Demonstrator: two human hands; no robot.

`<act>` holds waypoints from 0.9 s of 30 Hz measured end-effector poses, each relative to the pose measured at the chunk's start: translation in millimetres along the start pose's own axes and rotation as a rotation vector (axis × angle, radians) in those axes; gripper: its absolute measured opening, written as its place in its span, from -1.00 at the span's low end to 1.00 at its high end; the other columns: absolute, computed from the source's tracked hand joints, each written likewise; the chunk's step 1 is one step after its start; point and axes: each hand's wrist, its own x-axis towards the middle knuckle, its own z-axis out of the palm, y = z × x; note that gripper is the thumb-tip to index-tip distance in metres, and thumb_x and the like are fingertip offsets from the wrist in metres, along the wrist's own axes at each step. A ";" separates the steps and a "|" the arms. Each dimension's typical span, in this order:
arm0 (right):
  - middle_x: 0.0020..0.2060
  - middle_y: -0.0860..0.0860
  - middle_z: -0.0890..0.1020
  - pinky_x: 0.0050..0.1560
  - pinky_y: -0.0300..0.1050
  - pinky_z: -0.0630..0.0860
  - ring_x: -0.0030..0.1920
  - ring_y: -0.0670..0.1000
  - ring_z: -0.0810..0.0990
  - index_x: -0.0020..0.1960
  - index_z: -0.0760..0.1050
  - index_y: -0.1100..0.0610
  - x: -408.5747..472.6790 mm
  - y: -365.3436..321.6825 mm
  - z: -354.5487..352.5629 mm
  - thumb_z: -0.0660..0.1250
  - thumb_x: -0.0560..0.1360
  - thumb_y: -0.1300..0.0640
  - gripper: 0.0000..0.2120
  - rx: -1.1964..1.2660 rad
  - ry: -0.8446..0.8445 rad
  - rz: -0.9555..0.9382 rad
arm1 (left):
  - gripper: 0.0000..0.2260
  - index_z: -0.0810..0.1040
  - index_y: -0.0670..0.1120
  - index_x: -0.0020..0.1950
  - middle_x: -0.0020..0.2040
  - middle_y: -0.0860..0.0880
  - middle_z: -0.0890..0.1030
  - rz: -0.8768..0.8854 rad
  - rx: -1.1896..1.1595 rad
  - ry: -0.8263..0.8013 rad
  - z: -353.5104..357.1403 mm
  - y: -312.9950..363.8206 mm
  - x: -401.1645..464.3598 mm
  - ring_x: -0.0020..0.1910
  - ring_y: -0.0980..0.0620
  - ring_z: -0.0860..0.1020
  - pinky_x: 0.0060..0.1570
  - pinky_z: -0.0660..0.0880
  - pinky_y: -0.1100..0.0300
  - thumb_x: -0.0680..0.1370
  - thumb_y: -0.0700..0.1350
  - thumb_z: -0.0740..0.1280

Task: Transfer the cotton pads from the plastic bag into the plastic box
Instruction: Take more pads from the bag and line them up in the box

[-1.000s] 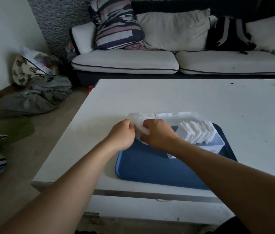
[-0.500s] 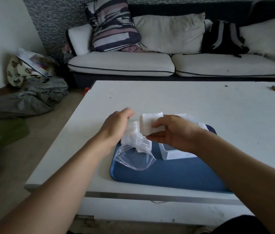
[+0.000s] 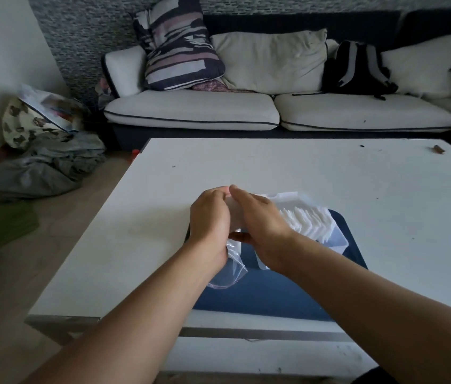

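A clear plastic box (image 3: 340, 243) stands on a blue tray (image 3: 274, 295) on the white table (image 3: 329, 176). A row of white cotton pads (image 3: 308, 220) stands on edge in its right part. My left hand (image 3: 210, 220) grips the clear plastic bag (image 3: 232, 273), which hangs limp below it over the tray. My right hand (image 3: 263, 227) is right beside it, over the box's left end. A pale stack of cotton pads (image 3: 234, 215) shows between the two hands, held by my right fingers and thumb. The box's left end is hidden under my hands.
A small brown object (image 3: 438, 149) lies at the table's far right. Behind the table is a white sofa (image 3: 191, 112) with cushions and a black backpack (image 3: 357, 67). Clothes and bags (image 3: 44, 151) are heaped on the floor at the left.
My right hand pulled a stack of pads out of the bag and lifted it. Now both hands have come down together at the box's left end, bag still hanging from my left.
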 end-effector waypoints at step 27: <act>-0.39 0.03 0.54 -0.33 -0.14 0.44 -0.33 0.02 0.49 -0.22 0.60 0.19 35.2 -17.2 -62.3 0.52 0.46 0.11 -0.81 -0.382 0.201 -0.231 | -0.73 0.56 0.01 0.16 0.16 0.04 0.62 0.530 0.546 -0.111 -14.5 -4.1 18.3 0.13 0.05 0.57 0.18 0.51 0.15 0.63 0.15 0.25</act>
